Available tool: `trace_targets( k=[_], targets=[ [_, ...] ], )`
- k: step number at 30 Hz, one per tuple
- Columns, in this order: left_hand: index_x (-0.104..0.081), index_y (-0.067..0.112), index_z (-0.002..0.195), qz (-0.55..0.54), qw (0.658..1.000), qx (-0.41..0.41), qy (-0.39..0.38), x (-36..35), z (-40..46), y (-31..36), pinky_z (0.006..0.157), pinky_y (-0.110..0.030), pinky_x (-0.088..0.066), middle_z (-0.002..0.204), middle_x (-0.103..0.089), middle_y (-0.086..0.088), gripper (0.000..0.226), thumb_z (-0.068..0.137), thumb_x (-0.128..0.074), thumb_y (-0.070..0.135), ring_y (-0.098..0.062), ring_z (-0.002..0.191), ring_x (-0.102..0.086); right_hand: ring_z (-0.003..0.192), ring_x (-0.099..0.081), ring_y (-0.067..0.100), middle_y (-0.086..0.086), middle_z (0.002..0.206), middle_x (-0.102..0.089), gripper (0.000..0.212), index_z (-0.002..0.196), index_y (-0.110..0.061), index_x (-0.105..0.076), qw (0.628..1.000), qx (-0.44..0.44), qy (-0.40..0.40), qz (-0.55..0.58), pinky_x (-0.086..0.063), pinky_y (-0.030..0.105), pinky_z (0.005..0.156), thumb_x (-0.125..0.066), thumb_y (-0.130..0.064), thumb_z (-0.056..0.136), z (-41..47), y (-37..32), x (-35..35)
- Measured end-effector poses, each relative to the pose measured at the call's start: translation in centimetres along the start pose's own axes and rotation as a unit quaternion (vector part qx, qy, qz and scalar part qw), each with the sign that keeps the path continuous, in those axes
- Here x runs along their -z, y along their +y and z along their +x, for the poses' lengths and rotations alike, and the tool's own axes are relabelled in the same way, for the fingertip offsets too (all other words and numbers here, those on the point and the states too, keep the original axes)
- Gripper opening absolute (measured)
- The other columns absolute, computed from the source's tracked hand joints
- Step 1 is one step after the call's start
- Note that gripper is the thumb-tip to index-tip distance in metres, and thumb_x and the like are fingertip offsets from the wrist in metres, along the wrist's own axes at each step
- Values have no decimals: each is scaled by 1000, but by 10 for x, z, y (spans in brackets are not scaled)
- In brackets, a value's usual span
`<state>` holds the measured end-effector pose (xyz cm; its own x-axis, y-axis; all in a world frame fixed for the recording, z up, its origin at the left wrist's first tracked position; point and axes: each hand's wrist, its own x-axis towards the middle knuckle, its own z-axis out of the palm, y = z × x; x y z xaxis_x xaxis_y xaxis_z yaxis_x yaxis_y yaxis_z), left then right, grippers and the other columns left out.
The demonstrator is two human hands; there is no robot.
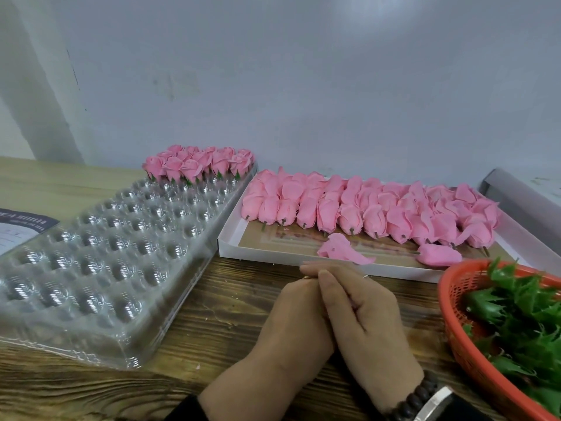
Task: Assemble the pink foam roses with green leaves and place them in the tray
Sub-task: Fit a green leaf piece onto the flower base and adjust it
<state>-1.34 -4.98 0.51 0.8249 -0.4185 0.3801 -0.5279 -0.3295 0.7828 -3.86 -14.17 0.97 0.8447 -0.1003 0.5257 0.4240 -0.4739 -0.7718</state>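
Hands [331, 308] pressed together, empty, on bare table [212, 317] between tray [100, 347], basket [455, 323]

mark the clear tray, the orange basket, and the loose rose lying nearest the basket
clear tray [45, 322], head view: bare near rim, plastic wall.
orange basket [449, 294], head view: left rim of the mesh.
loose rose [440, 255], head view: middle of the pink bud, lying on its side in the white box.
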Motion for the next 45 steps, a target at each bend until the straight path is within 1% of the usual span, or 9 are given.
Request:
trace_targets(
  k=[3, 7, 11, 14, 18, 26, 32, 39, 45],
  targets=[
    [-67, 21, 80, -46, 998, 33, -1, 2, 0, 0, 66, -22, -53, 74, -70, 7, 20, 73, -50, 28, -1, 73, -65, 93, -61, -4, -23, 92, -68, 33, 92, -37, -68, 1000, -3, -11, 1, -42, 9, 80, -38, -46, 82, 1, 1, 0],
    [-65, 21, 72, -132, 990, 47, -12, 3, 2, 9, 72, -30, -55, 79, -69, 0, 13, 75, -53, 23, -7, 76, -65, 101, -59, -6, -26, 103, -65, 34, 104, -40, -63, 998, -11, -27, 49, -40, 4, 81, -45, -52, 77, -1, -3, 5],
    [-64, 19, 59, -231, 971, 59, 25, 8, 4, 16, 54, -17, -46, 59, -65, 6, 17, 74, -61, 12, 0, 57, -58, 107, -56, -8, -24, 115, -62, 41, 116, -37, -57, 991, -21, -4, 129, -40, 2, 81, -44, -50, 80, -3, -4, 10],
    [-70, 21, 58, -301, 944, 87, 99, 11, 6, 15, 49, -15, -45, 53, -64, 4, 30, 80, -67, 2, -2, 50, -57, 97, -61, -1, -19, 106, -65, 24, 105, -36, -58, 991, -19, 54, 122, -45, 9, 80, -48, -33, 83, -1, 1, 13],
    [-69, -4, 75, -382, 895, 122, 195, 9, 7, 10, 65, -28, -55, 73, -70, -13, 8, 74, -72, 3, -19, 70, -65, 82, -60, 2, -10, 88, -65, 32, 88, -31, -53, 994, -29, 48, 93, -44, 11, 76, -53, -8, 66, -1, 8, 4],
    [-72, 13, 85, -513, 808, 209, 200, 9, 5, 10, 77, -37, -52, 87, -71, -13, 30, 56, -73, 22, -21, 77, -66, 82, -59, 8, -7, 87, -62, 41, 91, -31, -51, 997, -50, -33, 57, -44, 12, 74, -71, -20, 57, 1, 8, 0],
    [-69, 5, 102, -533, 795, 246, 151, -3, 6, 16, 89, -44, -48, 100, -69, -22, 55, 53, -75, 29, -29, 89, -63, 66, -55, 3, -5, 81, -58, 40, 90, -40, -54, 995, -48, -48, 74, -45, 8, 61, -69, -18, 60, 4, 6, 3],
    [-65, 5, 112, -544, 790, 261, 110, -4, 7, 16, 103, -51, -40, 112, -65, -23, 55, 64, -65, 31, -38, 111, -58, 67, -57, 6, -3, 78, -61, 30, 89, -36, -57, 995, -49, -27, 88, -49, 15, 64, -67, -31, 62, 3, 3, 0],
    [-61, 13, 118, -554, 789, 251, 84, -1, 7, 16, 101, -45, -43, 111, -69, -13, 64, 59, -69, 37, -28, 108, -62, 64, -55, 4, 0, 76, -62, 37, 81, -38, -57, 992, -73, -11, 100, -44, 14, 60, -72, -11, 61, 4, -1, -4]
  ],
)
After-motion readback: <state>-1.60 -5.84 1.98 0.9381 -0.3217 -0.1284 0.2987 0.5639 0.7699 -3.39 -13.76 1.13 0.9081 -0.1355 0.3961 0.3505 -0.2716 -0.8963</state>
